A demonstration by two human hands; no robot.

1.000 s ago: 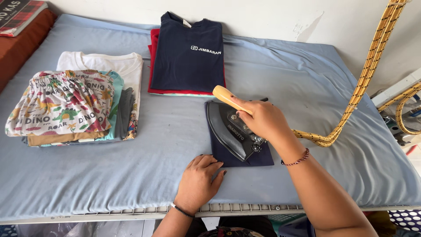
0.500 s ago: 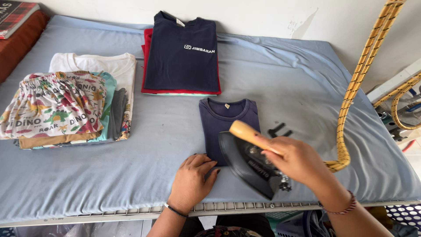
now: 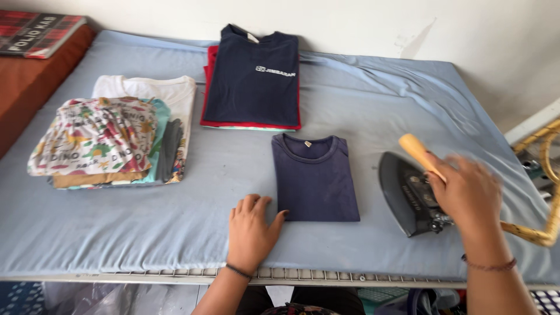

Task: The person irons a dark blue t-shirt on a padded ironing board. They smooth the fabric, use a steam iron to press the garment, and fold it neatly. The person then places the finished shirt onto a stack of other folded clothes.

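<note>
A small folded navy shirt (image 3: 315, 178) lies flat on the blue sheet (image 3: 385, 105) near the front edge. My left hand (image 3: 251, 233) rests palm down on the sheet, its thumb just touching the shirt's lower left corner. To the right of the shirt, my right hand (image 3: 466, 189) grips the wooden handle of a black iron (image 3: 408, 195). The iron stands tilted with its dark soleplate facing left. The hand is motion-blurred.
A folded navy shirt on a red one (image 3: 254, 79) lies at the back middle. A stack of patterned and white clothes (image 3: 111, 140) sits at left. A book (image 3: 35, 32) lies far left. A yellow braided cord (image 3: 534, 233) curls at the right edge.
My right hand carried the iron off the small navy shirt, first toward the front, then to the right of it. The shirt is now fully uncovered. My left hand stayed put.
</note>
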